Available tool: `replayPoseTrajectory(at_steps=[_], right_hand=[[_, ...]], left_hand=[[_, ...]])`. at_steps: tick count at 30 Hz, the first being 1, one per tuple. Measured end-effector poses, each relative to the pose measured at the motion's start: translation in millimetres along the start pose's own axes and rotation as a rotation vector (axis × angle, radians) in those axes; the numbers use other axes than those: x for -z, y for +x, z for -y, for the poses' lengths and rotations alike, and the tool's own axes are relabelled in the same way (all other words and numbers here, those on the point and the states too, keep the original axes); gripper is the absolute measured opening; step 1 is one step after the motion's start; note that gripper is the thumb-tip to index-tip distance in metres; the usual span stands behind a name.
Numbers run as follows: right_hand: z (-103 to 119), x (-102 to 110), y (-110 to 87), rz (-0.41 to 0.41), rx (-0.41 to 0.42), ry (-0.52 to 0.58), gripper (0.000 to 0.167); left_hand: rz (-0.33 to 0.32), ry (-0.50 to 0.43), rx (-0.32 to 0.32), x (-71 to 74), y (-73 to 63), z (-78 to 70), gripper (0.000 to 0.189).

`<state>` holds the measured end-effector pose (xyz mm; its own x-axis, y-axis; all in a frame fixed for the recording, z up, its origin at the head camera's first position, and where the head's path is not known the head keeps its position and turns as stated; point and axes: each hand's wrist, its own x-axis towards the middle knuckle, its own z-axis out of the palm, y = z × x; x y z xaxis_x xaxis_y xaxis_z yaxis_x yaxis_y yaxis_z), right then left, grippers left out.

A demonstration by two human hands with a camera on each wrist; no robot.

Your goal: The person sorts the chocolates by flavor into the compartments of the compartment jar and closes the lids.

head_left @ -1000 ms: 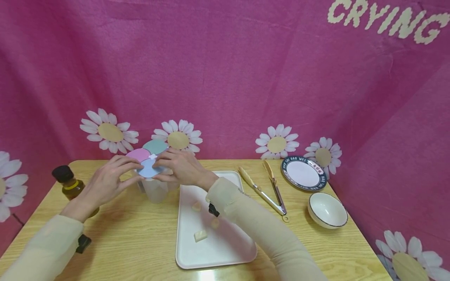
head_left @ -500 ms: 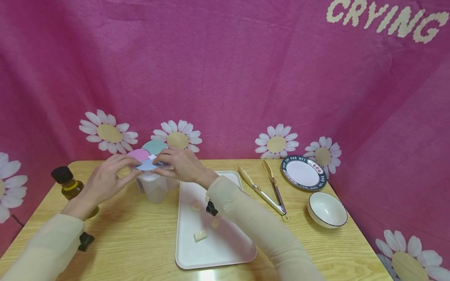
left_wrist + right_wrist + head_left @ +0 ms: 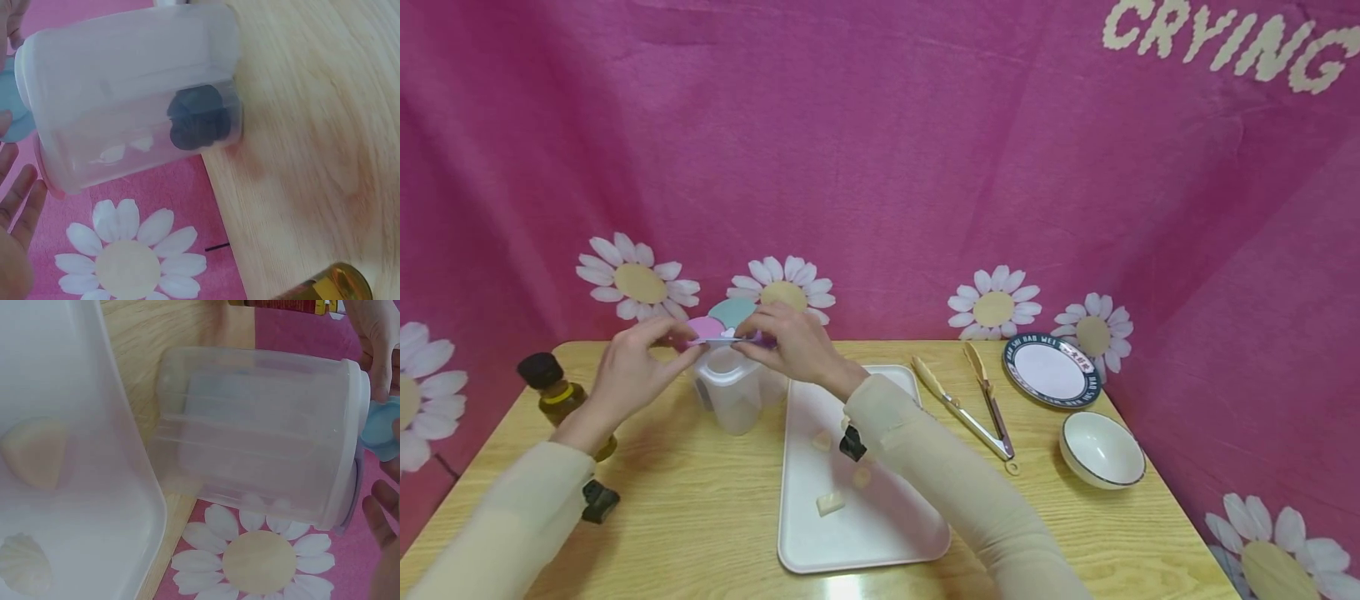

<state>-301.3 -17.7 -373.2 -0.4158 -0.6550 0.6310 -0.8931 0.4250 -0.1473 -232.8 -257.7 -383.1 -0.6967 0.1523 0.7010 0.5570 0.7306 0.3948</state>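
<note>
Blue lid raised over its compartment, 2 hands on it

We observe the clear container (image 3: 735, 400) standing upright on the table (image 3: 700, 517), toward the far left, between the dark bottle (image 3: 559, 402) and the white tray (image 3: 880, 546). Its blue lid (image 3: 718, 340) is tipped up nearly edge-on to the head camera, the compartment mouth showing below. The pink lid (image 3: 704, 327) and green lid (image 3: 734, 312) lie behind it.

Left hand (image 3: 631, 372): thumb and fingers pinch the lid's left edge. Right hand (image 3: 796, 346): thumb and fingers pinch the right edge.

Step in hand, we judge: hinging the blue lid up to expose that compartment. The next move would call for tilting it further back, evenly at its 2 edges. Since neither hand holds the container's body, we would keep the pull light, lest it rock.

On the tray we note pale pieces, including a small white block (image 3: 831, 503).
</note>
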Motion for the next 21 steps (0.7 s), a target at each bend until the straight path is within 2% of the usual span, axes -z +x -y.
replayPoseTrajectory(at_steps=[6, 12, 21], right_hand=[[-2, 2, 1.2, -0.013, -0.103, 0.065, 0.013], [-5, 3, 6.9, -0.014, -0.178, 0.11, 0.012], [-6, 3, 14.6, -0.007, -0.26, 0.154, 0.013]], left_hand=[[0.017, -0.041, 0.107, -2.5, 8.7, -3.1, 0.017], [0.065, -0.063, 0.212, -1.5, 16.0, -5.4, 0.018], [0.087, -0.124, 0.291, -2.5, 20.9, -3.7, 0.02]])
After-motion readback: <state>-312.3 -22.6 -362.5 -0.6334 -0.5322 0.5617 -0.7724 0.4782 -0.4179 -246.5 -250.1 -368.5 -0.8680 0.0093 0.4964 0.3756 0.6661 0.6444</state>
